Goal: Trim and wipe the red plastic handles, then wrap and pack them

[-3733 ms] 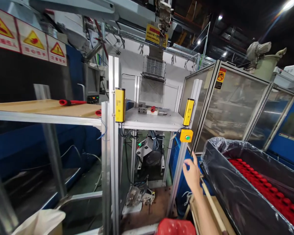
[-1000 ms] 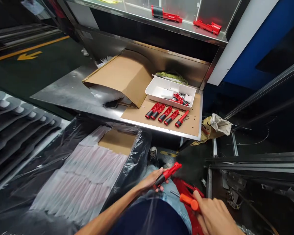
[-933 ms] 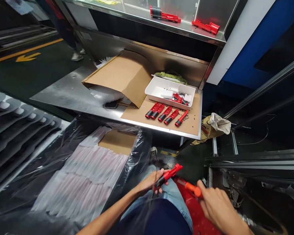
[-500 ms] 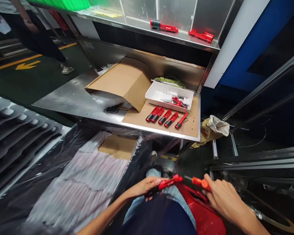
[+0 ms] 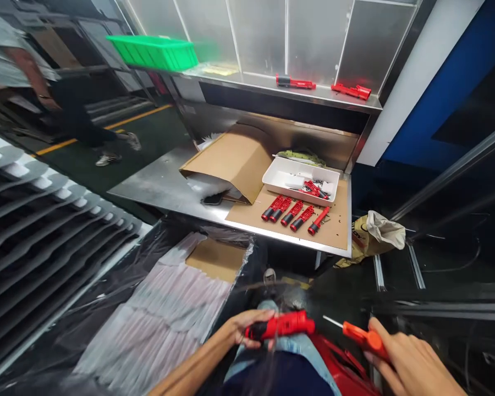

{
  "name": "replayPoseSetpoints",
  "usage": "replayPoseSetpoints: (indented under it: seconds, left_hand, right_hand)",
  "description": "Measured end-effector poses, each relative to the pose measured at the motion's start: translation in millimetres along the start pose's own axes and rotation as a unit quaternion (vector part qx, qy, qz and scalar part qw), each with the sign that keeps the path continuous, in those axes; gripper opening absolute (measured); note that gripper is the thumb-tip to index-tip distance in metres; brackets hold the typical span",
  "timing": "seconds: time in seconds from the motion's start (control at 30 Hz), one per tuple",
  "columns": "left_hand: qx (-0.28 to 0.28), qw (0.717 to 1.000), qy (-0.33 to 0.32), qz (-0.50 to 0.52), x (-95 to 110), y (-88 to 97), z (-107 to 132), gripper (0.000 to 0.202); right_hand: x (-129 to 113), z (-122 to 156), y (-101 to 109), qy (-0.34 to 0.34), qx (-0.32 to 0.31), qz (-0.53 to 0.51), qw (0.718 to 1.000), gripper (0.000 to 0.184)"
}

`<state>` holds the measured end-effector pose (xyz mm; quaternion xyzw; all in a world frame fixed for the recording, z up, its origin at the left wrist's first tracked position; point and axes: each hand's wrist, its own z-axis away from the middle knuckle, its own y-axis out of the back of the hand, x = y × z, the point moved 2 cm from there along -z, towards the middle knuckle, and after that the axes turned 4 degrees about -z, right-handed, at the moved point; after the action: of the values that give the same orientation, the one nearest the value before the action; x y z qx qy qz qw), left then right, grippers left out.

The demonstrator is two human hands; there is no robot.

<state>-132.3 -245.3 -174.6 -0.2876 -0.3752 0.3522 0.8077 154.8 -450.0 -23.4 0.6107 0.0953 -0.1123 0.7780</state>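
Nearest, low in view: left hand (image 5: pixel 249 327) and right hand (image 5: pixel 408 357), both in front of the wearer's dark top and jeans. Red-and-black part (image 5: pixel 289 324) was roughly tubular: long red body, wider at its far end, black section at the other. Fine detail blurred, small markings unreadable. It lay roughly level across the left grip, which was clenched around it: black end inside the hand, thumb on top, fingers curled below, red end sticking out toward the right hand. Right grip was wrapped around the handle of an orange-handled tool (image 5: pixel 365 338); its thin metal shaft aimed at the part's red end, tip near it but not touching.

A bit farther, left: black plastic liner (image 5: pixel 142 247) around rows of wrapped pale pieces (image 5: pixel 157 319).

Beyond that, metal desk (image 5: pixel 160 179) with a cardboard sheet (image 5: pixel 334 234). Five red parts with black ends (image 5: pixel 292 213) lay on the sheet, before a white tray (image 5: pixel 284 188) holding red pieces and small bits. Brown cardboard box (image 5: pixel 231 157) sat left of the tray.

Farther, on the shelf (image 5: pixel 259 82): two more red parts (image 5: pixel 351 91) at right, green bin (image 5: pixel 154 53) at left. Far left, another person (image 5: pixel 25 71) stood in the aisle, legs apart.
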Motion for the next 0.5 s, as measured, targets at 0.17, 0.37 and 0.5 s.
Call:
replayPoseSetpoints:
  seconds: [0.17, 0.37, 0.5]
  left_hand:
    - [0.01, 0.992, -0.017, 0.122, 13.7, -6.7, -19.4, 0.043]
    - [0.022, 0.973, -0.025, 0.226, 23.3, -32.9, -18.9, 0.043]
    - [0.037, 0.963, -0.021, 0.264, 27.9, -51.7, -19.0, 0.043]
  right_hand:
    - [-14.8, -1.9, 20.4, -0.024, 0.001, 0.065, 0.998, 0.04]
    - [-16.4, -9.2, 15.3, -0.025, 0.007, 0.107, 0.994, 0.046]
    - [-22.7, -18.3, 16.3, -0.024, -0.03, 0.109, 0.993, 0.051]
